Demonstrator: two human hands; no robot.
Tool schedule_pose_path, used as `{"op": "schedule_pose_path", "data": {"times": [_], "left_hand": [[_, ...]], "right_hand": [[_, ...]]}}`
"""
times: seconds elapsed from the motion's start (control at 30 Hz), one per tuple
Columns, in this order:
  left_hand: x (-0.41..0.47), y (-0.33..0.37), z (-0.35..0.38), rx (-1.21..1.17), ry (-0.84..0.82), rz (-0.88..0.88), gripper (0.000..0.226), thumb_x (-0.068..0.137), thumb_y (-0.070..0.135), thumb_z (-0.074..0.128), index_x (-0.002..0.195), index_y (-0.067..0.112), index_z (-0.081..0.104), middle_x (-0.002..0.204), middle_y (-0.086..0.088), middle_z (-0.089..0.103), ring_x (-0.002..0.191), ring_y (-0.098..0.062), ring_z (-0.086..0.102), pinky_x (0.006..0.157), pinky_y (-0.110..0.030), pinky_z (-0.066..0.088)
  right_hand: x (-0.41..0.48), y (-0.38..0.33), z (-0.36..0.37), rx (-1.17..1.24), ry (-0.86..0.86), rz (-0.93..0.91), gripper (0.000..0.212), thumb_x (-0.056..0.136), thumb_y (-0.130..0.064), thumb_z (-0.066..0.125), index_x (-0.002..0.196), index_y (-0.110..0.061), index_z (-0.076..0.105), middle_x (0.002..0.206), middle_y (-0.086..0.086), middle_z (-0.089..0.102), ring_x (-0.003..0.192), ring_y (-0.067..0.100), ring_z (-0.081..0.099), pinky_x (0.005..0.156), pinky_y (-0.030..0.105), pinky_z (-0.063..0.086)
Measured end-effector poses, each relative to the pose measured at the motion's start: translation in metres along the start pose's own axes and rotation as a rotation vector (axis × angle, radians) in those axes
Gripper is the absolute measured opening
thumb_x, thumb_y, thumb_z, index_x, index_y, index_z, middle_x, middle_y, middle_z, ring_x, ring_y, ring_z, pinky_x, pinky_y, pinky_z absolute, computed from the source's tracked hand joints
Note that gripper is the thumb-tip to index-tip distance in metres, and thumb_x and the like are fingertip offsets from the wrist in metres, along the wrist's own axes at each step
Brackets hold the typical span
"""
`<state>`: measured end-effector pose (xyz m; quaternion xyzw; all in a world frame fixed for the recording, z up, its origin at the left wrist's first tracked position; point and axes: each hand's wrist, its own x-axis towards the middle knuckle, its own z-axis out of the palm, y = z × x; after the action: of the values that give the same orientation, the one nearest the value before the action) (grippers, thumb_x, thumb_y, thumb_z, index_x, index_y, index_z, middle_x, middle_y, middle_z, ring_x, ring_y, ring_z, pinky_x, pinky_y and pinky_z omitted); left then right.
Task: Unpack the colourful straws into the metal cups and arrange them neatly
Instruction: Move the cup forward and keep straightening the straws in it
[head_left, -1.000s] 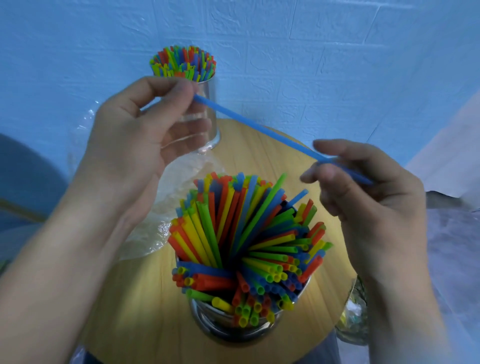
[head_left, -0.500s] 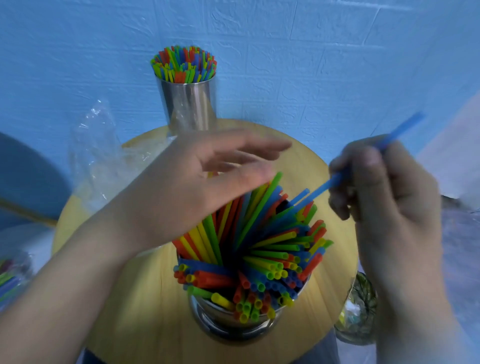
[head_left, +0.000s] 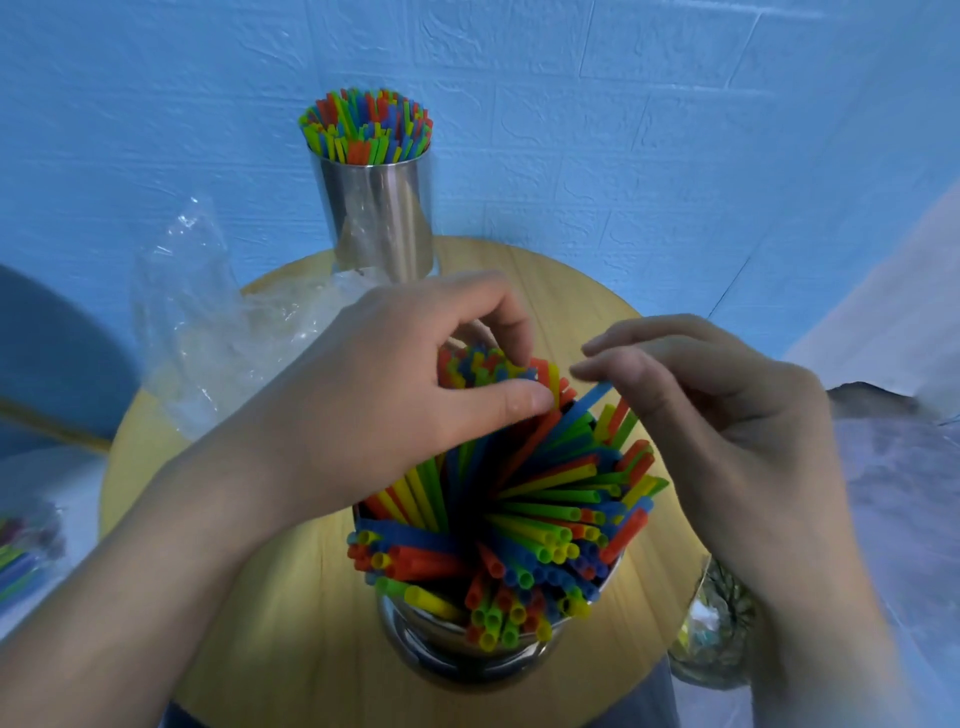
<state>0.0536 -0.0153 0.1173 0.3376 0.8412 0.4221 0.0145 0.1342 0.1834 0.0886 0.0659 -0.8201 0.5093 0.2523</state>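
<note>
While the round pale wooden desk stands against a blue brick-textured wall, your left hand reaches over the near shiny metal cup. Its grip curls, thumb and fingers, round a bunch of the colourful plastic straws at their top ends. Your right hand hovers just beside it, its grip loose and spread, holding nothing. The thumb sits right at the tip of one blue straw leaning out of the same cup, and you cannot tell whether it touches. The other straws fan out of that cup at all angles. At the desk's far edge a tall metal cup holds tightly packed upright straws. A crumpled clear plastic wrapper lies on the desk's left side, and a patterned glass jar sits beyond the right rim.
</note>
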Motion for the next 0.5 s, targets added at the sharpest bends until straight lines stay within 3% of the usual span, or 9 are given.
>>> {"op": "schedule_pose_path", "data": {"times": [0.1, 0.17, 0.27, 0.37, 0.5], "left_hand": [[0.001, 0.000, 0.003, 0.003, -0.010, -0.039, 0.029, 0.076, 0.054, 0.078, 0.090, 0.037, 0.059, 0.097, 0.021, 0.066, 0.089, 0.000, 0.065, 0.072, -0.024, 0.051], [0.002, -0.001, 0.003, 0.006, -0.030, -0.039, 0.036, 0.075, 0.061, 0.078, 0.096, 0.041, 0.057, 0.103, 0.025, 0.063, 0.096, 0.002, 0.063, 0.075, -0.020, 0.050], [0.004, -0.001, 0.003, 0.046, -0.089, -0.019, 0.047, 0.070, 0.068, 0.076, 0.109, 0.049, 0.057, 0.110, 0.029, 0.060, 0.105, 0.007, 0.059, 0.081, -0.018, 0.048], [0.005, -0.003, 0.005, 0.134, -0.083, 0.011, 0.035, 0.077, 0.060, 0.075, 0.109, 0.049, 0.065, 0.106, 0.029, 0.060, 0.103, 0.009, 0.056, 0.082, -0.011, 0.040], [0.004, -0.003, 0.008, 0.144, -0.044, -0.018, 0.026, 0.077, 0.057, 0.070, 0.101, 0.046, 0.068, 0.102, 0.032, 0.061, 0.095, 0.010, 0.058, 0.076, -0.006, 0.041]], "right_hand": [[0.004, 0.002, -0.004, 0.041, -0.097, 0.088, 0.007, 0.089, -0.036, 0.071, 0.089, -0.036, 0.078, 0.092, -0.006, 0.071, 0.074, 0.021, 0.061, 0.062, 0.029, 0.047], [0.006, 0.003, -0.006, 0.086, -0.146, 0.150, 0.012, 0.086, -0.038, 0.072, 0.098, -0.038, 0.074, 0.089, -0.005, 0.070, 0.070, 0.020, 0.058, 0.060, 0.030, 0.048], [0.008, 0.004, -0.005, 0.099, -0.184, 0.174, 0.017, 0.088, -0.047, 0.066, 0.100, -0.039, 0.074, 0.090, -0.004, 0.072, 0.073, 0.027, 0.061, 0.061, 0.039, 0.051], [0.007, 0.010, -0.007, 0.131, -0.173, 0.185, 0.020, 0.095, -0.043, 0.058, 0.101, -0.035, 0.075, 0.085, 0.004, 0.073, 0.076, 0.037, 0.061, 0.068, 0.047, 0.051], [0.007, 0.017, -0.012, 0.150, -0.174, 0.227, 0.025, 0.098, -0.034, 0.053, 0.100, -0.033, 0.078, 0.080, 0.004, 0.071, 0.075, 0.035, 0.062, 0.071, 0.043, 0.054]]}}
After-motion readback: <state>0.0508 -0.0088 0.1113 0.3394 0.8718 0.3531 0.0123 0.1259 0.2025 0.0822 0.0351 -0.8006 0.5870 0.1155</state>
